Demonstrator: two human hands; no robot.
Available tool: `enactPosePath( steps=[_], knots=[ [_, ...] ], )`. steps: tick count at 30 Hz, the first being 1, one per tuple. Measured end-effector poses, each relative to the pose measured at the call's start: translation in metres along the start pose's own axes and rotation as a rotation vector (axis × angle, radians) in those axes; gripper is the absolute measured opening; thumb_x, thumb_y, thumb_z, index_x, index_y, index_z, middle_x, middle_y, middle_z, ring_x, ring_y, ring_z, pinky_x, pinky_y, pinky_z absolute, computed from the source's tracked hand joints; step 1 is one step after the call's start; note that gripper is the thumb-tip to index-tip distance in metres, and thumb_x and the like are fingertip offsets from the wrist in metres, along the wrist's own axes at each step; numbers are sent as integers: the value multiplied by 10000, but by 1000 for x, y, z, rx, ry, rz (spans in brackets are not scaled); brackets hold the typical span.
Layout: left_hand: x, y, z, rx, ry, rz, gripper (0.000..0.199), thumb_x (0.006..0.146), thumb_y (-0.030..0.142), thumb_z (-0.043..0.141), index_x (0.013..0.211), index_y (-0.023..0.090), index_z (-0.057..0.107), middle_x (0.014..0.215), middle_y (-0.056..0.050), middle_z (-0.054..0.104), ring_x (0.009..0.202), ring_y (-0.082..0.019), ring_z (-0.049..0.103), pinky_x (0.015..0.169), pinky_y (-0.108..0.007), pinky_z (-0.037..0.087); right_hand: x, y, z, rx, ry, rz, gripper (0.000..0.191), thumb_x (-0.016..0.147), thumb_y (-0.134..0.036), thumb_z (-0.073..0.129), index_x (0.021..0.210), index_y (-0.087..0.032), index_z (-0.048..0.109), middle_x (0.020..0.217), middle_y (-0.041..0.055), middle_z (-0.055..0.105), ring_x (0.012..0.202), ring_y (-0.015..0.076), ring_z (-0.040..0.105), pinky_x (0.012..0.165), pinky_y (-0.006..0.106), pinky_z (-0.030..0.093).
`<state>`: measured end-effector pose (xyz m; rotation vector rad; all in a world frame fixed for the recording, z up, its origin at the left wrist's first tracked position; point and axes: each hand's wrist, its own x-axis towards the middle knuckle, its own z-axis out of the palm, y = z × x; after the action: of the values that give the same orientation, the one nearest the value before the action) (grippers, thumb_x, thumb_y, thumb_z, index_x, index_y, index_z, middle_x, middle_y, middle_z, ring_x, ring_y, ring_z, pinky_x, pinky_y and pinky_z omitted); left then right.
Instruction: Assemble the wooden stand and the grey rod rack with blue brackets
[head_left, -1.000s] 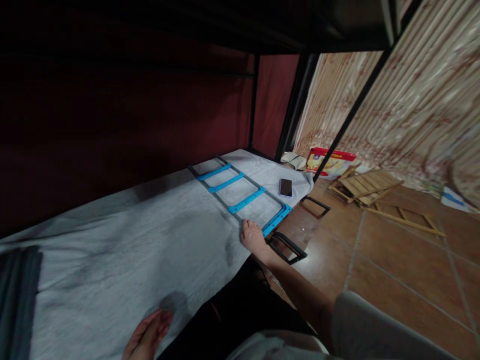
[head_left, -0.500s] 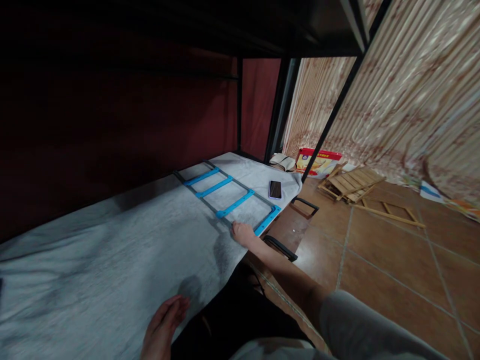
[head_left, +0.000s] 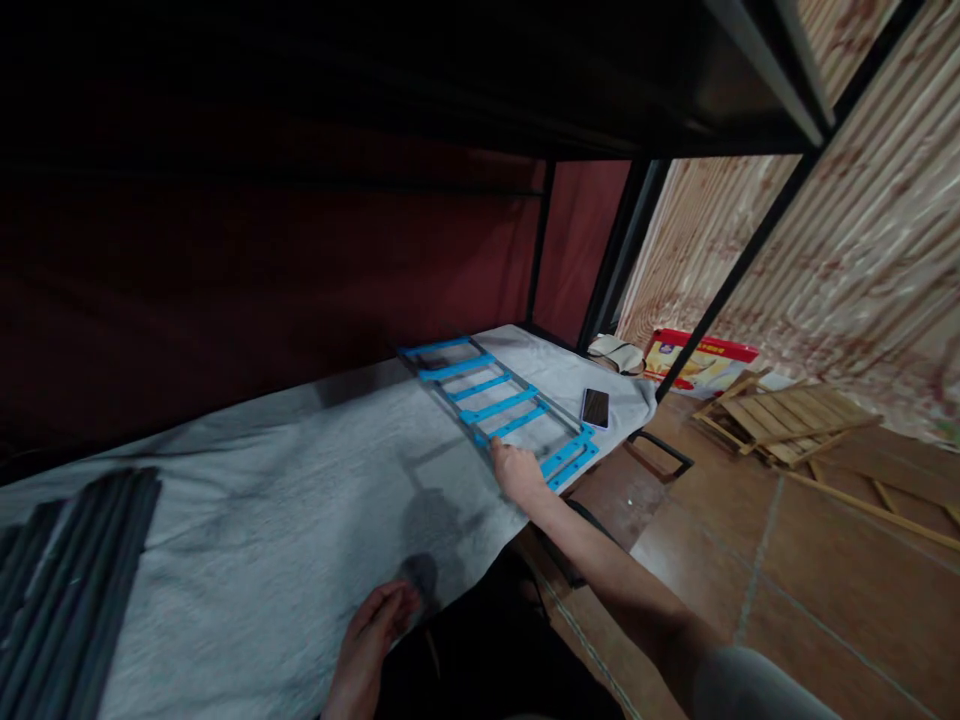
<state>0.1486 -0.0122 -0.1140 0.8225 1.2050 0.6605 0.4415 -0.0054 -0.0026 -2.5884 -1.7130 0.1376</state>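
At your far left, dark rods (head_left: 94, 570) lie side by side on the grey cloth (head_left: 262, 560). Your left hand (head_left: 379, 622) hovers low by the cloth's near edge, fingers loosely curled; you can't tell whether they pinch anything small. Bare cloth between it and the rods gives you room. Your right hand (head_left: 520, 470) closes narrowly on the near side rail of the blue-barred frame (head_left: 499, 405), at its right end. The frame's doubled bars look like two overlapping layers, so a sideways pull could snag or skew them. Its far end is close to the red wall (head_left: 337, 300) and could scrape it. Swinging right could knock the phone (head_left: 597, 407), just beside it, over the cloth's edge towards the floor (head_left: 697, 530).
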Motion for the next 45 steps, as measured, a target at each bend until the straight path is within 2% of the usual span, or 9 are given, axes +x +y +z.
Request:
enactPosePath(
  steps=[5,12,17,22,26,30,36,41,45],
  knots=[
    [-8,14,11,-129,18,24,418,657,388,800,963,132,674,915,-131,751,826,-248,727,746,-345,565,-21,-57,-11,3,46,-167,426,990,-117,335,1401,-77,436,1022,197,717,913,266,727,739,354,554],
    [-18,62,8,-325,142,124,295,900,366,600,1125,174,618,1035,-127,724,924,-209,713,838,-356,566,-62,-143,6,133,-45,-267,432,978,-116,372,1398,-97,470,1017,171,734,924,267,731,797,381,561],
    [-10,77,-4,-339,189,179,251,856,358,656,1030,185,607,981,-95,706,909,-200,701,818,-347,567,-82,-180,32,185,-97,-288,456,968,-96,355,1404,-107,487,1093,172,730,955,260,728,825,383,564],
    [11,70,-11,-271,176,174,343,735,346,722,1010,188,592,880,-70,695,833,-199,691,717,-309,537,-96,-197,61,292,-144,-290,481,962,-124,371,1434,-100,460,1153,183,716,999,273,719,853,378,552],
    [30,63,-33,-156,205,216,416,643,328,717,1014,178,602,771,-34,674,695,-172,648,658,-292,492,-95,-188,74,397,-152,-323,364,1000,-246,390,1291,-183,601,1104,117,734,988,240,713,848,329,539],
    [47,63,-66,10,284,241,323,641,282,635,937,152,635,666,-9,643,577,-147,576,604,-268,435,-75,-143,84,406,5,-315,332,995,-207,386,1191,-216,654,1154,97,687,1062,207,655,938,311,494],
    [67,58,-82,159,486,396,173,621,162,609,786,164,658,765,-70,682,876,-258,645,790,-321,495,-35,-69,116,379,212,-120,420,953,-158,428,1354,-86,534,1287,189,574,1219,267,532,1037,391,438],
    [82,39,-76,571,701,605,410,756,162,566,1157,101,624,1163,-178,632,1208,-313,554,1060,-462,423,-23,-58,143,403,235,-111,430,973,-208,421,1378,-105,521,1277,183,586,1209,273,539,1006,401,452],
    [91,21,-78,1007,683,733,514,909,242,462,1392,65,477,1398,-234,513,1302,-318,494,1102,-497,400,-21,-62,155,345,243,-137,446,983,-203,391,1408,-152,514,1346,160,570,1241,278,514,1016,421,426]
  ],
)
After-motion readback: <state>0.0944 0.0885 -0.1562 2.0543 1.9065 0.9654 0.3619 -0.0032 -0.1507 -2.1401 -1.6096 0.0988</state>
